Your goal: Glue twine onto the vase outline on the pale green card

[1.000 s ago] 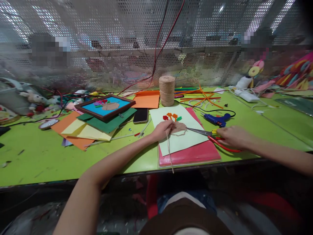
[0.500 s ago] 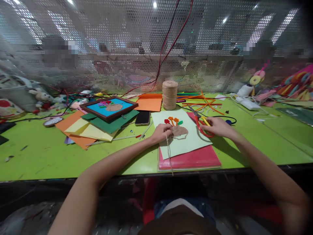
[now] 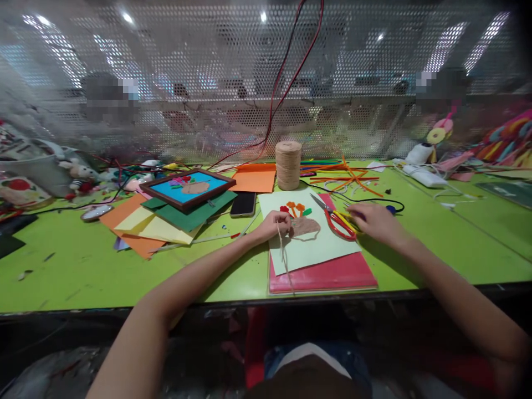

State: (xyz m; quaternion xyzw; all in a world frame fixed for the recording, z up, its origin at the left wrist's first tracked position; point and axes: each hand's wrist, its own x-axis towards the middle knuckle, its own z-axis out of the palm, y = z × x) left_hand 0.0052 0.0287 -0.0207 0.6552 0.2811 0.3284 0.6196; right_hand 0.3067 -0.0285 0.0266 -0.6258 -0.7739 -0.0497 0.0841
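My left hand (image 3: 274, 226) is closed in a pinch on a strand of twine (image 3: 284, 255), whose loose end hangs down over the sheet. Beneath it lies a pale green paper (image 3: 299, 256) bearing a brown twine-covered basket shape (image 3: 306, 225) with red and orange flowers and a green leaf above. A curved length of twine runs along the basket's lower edge. Scissors (image 3: 328, 209) with red and yellow handles rest on the paper's right side, blades pointing up and left. My right hand (image 3: 372, 221) is beside the yellow handle, fingers loosely bent and apart, seemingly off the scissors.
A red folder (image 3: 324, 274) lies under the paper. Behind stand a twine spool (image 3: 288, 166) and orange pipe cleaners (image 3: 347, 178). To the left are a phone (image 3: 243, 204), a framed flower picture (image 3: 189, 188) and coloured papers (image 3: 153, 226). A perforated metal screen (image 3: 233, 122) rises behind the table.
The scissors, held raised in my right hand before, now lie flatter on the paper with their tips farther left. My right hand has loosened and shifted slightly right. My left hand still pinches the twine.
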